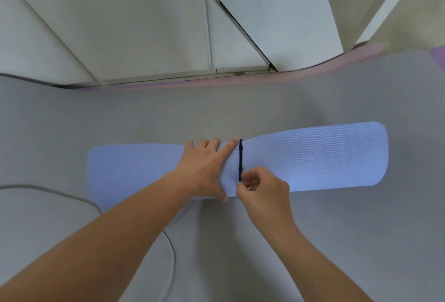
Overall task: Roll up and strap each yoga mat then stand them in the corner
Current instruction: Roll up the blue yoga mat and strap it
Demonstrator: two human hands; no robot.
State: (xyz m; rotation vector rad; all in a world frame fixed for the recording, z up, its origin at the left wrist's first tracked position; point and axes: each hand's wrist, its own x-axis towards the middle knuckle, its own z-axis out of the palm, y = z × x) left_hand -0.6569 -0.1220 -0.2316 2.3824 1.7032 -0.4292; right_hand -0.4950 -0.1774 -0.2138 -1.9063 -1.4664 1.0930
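I see the blue mat (313, 157) rolled up and lying crosswise on a grey floor mat (289, 241), near its middle, with the wall panels (144, 24) beyond. A thin black strap (240, 157) circles the roll about halfway along and cinches it in there. My left hand (204, 169) lies flat on the roll just left of the strap: fingers stretched over the top, thumb down the near side, pressing rather than gripping. My right hand (262, 190) sits at the roll's near edge with its fingers curled in — thumb and forefinger pinch the strap's lower end. A pale cable (172, 253) loops across the floor mat under my left forearm.
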